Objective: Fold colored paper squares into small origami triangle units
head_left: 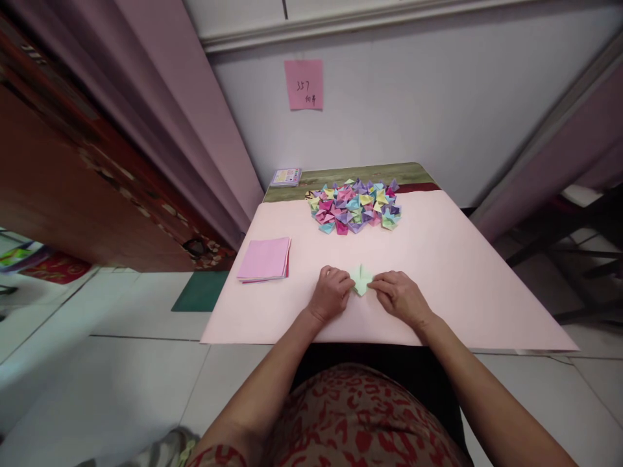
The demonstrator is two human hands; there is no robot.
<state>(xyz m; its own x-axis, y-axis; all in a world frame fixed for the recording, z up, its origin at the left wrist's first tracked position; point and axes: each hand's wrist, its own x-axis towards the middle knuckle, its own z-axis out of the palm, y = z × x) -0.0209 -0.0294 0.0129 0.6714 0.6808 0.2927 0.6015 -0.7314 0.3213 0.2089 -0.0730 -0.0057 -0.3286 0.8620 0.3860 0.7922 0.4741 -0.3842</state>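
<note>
Currently left hand (331, 293) and right hand (398, 295) pinch the pale green folded paper (362, 280) flat on the pink sheet (452, 272); uneven fingertip pressure could skew its crease.

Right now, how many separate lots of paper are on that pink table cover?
4: a pale green folded piece pinched between the left hand and right hand; a pink sheet stack at left; a heap of folded coloured pieces farther back; a small printed pack at the far-left corner.
</note>
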